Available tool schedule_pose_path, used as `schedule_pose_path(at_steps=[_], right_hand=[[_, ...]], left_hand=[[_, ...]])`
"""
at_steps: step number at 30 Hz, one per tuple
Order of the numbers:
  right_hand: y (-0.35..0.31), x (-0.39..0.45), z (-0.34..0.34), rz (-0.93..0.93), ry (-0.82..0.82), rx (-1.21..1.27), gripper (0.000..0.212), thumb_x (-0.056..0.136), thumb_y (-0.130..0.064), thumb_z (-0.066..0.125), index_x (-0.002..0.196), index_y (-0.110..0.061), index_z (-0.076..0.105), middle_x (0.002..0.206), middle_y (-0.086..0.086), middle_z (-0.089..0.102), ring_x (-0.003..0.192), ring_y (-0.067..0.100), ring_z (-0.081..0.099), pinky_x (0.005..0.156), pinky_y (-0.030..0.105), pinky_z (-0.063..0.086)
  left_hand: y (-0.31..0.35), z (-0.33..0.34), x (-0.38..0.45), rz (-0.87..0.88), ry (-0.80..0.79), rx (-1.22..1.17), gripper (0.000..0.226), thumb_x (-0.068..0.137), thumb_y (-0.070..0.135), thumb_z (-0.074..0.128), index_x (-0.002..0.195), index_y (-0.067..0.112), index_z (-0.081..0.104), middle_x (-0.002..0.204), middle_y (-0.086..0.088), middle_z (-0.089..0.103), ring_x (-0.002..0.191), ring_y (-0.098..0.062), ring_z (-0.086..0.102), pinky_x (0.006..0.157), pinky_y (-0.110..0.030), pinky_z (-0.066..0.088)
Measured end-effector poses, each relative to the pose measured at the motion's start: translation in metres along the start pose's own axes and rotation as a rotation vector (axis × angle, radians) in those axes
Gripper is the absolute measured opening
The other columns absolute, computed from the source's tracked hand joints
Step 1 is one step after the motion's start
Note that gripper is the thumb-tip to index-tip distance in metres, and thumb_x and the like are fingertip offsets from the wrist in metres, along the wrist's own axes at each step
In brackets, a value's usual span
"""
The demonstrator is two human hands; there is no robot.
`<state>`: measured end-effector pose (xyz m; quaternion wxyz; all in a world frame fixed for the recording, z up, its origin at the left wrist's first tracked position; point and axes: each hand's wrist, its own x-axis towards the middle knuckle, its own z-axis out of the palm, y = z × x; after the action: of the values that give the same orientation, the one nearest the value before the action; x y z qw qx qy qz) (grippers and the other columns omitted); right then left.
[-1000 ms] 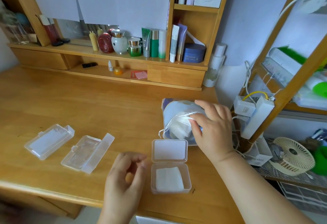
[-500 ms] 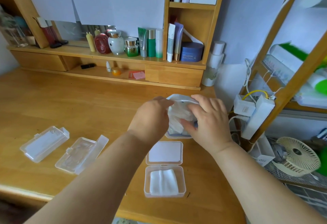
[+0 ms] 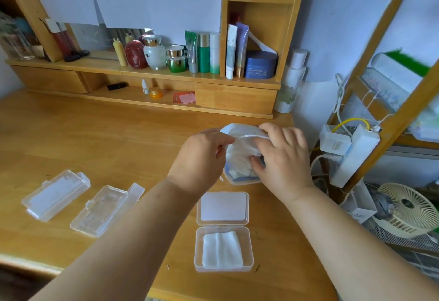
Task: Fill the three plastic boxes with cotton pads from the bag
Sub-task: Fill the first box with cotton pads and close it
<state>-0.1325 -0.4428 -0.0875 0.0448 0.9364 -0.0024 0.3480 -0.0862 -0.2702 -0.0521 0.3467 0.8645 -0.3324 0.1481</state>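
Both your hands are at the bag [image 3: 240, 155] on the wooden desk [image 3: 95, 148]: left hand [image 3: 202, 158] pinches its rim, right hand [image 3: 282, 160] grips its side. Cotton pads [image 3: 222, 249] lie in the open square box [image 3: 223, 250] just before you; two long boxes [image 3: 55, 195] [image 3: 107, 209] sit left. Jar labels are too small to read.

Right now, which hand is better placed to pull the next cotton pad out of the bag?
Left, probably. The left hand is at the bag mouth, fingertips pinching there, while the right hand grips and steadies it.
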Motion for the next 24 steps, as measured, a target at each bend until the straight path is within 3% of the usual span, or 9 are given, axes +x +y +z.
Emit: schedule_pose_path(at_steps=[5, 10, 15, 18, 20, 24], right_hand=[[-0.007, 0.006, 0.003, 0.023, -0.040, 0.030, 0.029, 0.069, -0.042, 0.066, 0.088, -0.021, 0.072, 0.117, 0.003, 0.060, 0.098, 0.028, 0.056, 0.098, 0.046, 0.034], [-0.001, 0.005, 0.005, 0.035, 0.030, 0.028, 0.012, 0.068, -0.019, 0.066, 0.078, -0.013, 0.071, 0.115, 0.007, 0.062, 0.097, 0.029, 0.055, 0.094, 0.044, 0.036], [0.000, 0.005, 0.006, 0.004, 0.106, 0.099, 0.016, 0.079, -0.023, 0.062, 0.091, -0.020, 0.071, 0.114, 0.005, 0.062, 0.095, 0.028, 0.054, 0.091, 0.042, 0.035], [0.005, -0.006, 0.006, -0.022, 0.150, 0.177, 0.016, 0.081, -0.019, 0.060, 0.093, -0.018, 0.071, 0.122, 0.009, 0.059, 0.104, 0.029, 0.052, 0.099, 0.048, 0.034], [0.007, -0.014, 0.005, 0.043, 0.163, 0.290, 0.019, 0.083, -0.019, 0.059, 0.096, -0.016, 0.072, 0.128, 0.011, 0.055, 0.111, 0.030, 0.050, 0.103, 0.046, 0.034], [0.006, -0.021, 0.001, 0.254, 0.179, 0.696, 0.030, 0.087, -0.029, 0.054, 0.103, -0.010, 0.071, 0.130, 0.006, 0.051, 0.120, 0.023, 0.049, 0.101, 0.033, 0.040]], left_hand=[[-0.001, 0.001, 0.000, -0.009, 0.008, -0.031, 0.024, 0.087, -0.001, 0.057, 0.101, 0.010, 0.073, 0.086, -0.002, 0.069, 0.074, -0.019, 0.064, 0.070, -0.032, 0.051], [-0.004, 0.002, 0.000, 0.008, 0.005, -0.030, 0.022, 0.088, 0.001, 0.058, 0.098, 0.012, 0.074, 0.084, 0.000, 0.068, 0.073, -0.017, 0.064, 0.068, -0.033, 0.051], [-0.004, 0.002, 0.001, 0.011, 0.026, -0.029, 0.025, 0.088, -0.002, 0.057, 0.102, 0.011, 0.073, 0.085, 0.001, 0.066, 0.070, -0.013, 0.059, 0.068, -0.025, 0.049], [-0.006, 0.003, 0.003, -0.011, 0.041, 0.002, 0.022, 0.086, -0.005, 0.056, 0.095, 0.007, 0.072, 0.080, -0.002, 0.062, 0.069, -0.019, 0.058, 0.067, -0.031, 0.048], [-0.007, 0.003, 0.005, -0.025, 0.048, 0.017, 0.019, 0.084, -0.006, 0.054, 0.089, 0.003, 0.071, 0.079, -0.007, 0.062, 0.069, -0.025, 0.058, 0.067, -0.039, 0.048], [-0.005, 0.006, 0.005, -0.009, 0.019, 0.025, 0.017, 0.086, 0.001, 0.053, 0.091, 0.004, 0.069, 0.081, -0.007, 0.061, 0.070, -0.023, 0.058, 0.066, -0.040, 0.049]])
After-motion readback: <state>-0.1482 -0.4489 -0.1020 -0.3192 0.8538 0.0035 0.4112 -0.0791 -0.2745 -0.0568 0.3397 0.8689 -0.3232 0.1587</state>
